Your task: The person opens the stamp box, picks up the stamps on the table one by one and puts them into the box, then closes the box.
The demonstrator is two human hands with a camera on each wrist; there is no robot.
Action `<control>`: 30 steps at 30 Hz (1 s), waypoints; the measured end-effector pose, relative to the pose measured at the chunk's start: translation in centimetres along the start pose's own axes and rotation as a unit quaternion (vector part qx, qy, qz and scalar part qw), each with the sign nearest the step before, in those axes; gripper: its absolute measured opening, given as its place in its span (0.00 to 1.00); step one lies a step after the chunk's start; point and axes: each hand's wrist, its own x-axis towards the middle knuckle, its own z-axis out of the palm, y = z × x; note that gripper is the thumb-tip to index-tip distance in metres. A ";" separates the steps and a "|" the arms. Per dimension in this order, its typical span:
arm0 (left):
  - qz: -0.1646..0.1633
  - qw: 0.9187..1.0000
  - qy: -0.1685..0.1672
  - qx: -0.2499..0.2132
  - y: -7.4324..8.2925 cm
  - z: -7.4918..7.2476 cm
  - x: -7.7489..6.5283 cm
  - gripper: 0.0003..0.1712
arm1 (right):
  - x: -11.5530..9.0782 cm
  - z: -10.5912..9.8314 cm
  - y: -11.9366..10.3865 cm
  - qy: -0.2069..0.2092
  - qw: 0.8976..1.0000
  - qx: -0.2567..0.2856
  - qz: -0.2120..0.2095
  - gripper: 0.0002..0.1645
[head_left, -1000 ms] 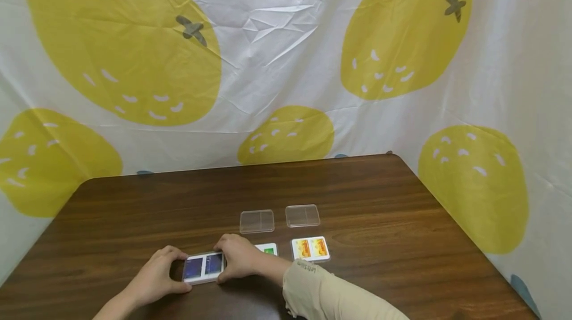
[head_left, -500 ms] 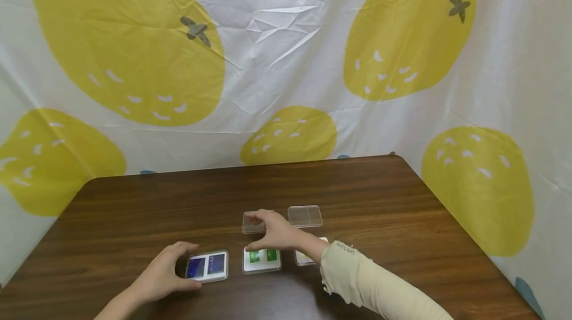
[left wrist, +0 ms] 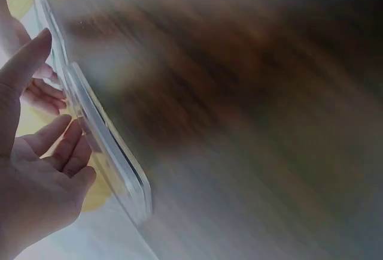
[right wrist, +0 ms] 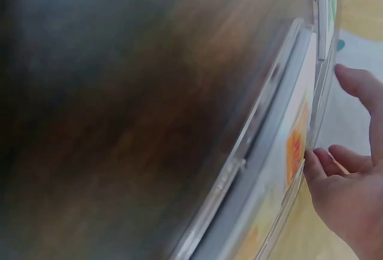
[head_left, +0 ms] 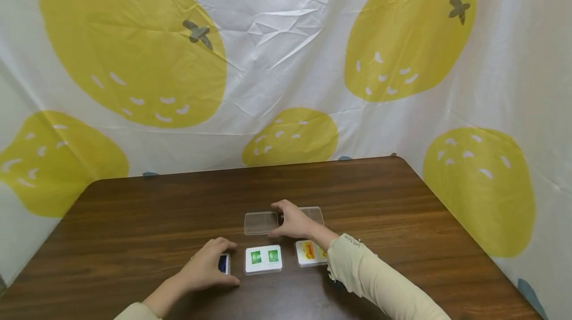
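Note:
My left hand [head_left: 207,264] hovers over the case with dark blue cards [head_left: 224,263], covering most of it, thumb and fingers spread apart with nothing between them. Just right of its fingertips lies the case with green cards [head_left: 263,259]. My right hand [head_left: 292,221] is beside two clear plastic lids, its fingers and thumb parted at the right end of the left lid [head_left: 260,223] and overlapping the right lid [head_left: 315,214]. Behind the right wrist, the case with orange cards [head_left: 308,252] is partly hidden. In the right wrist view the orange-card case [right wrist: 294,146] shows edge-on beside the hand [right wrist: 353,176].
All these lie on a dark brown wooden table [head_left: 156,215]. A white curtain [head_left: 286,61] printed with big yellow fruit hangs behind its far edge. The light sleeve [head_left: 380,275] of the right arm reaches across the table's front right.
My right hand has left the blue-card case, passed over the green cards and left lid, and now sits between the lids. My left hand has let go of the blue-card case and shifted right.

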 end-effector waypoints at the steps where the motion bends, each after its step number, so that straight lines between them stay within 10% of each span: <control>1: 0.000 1.000 -0.003 0.003 0.1 0.2 0.2 0.40 | 0.0 0.0 0.1 -0.002 1.000 -0.004 0.003 0.45; 30: -0.016 1.000 -0.011 0.007 1.1 1.4 2.0 0.32 | 1.0 -0.4 0.6 -0.010 0.999 -0.031 -0.001 0.31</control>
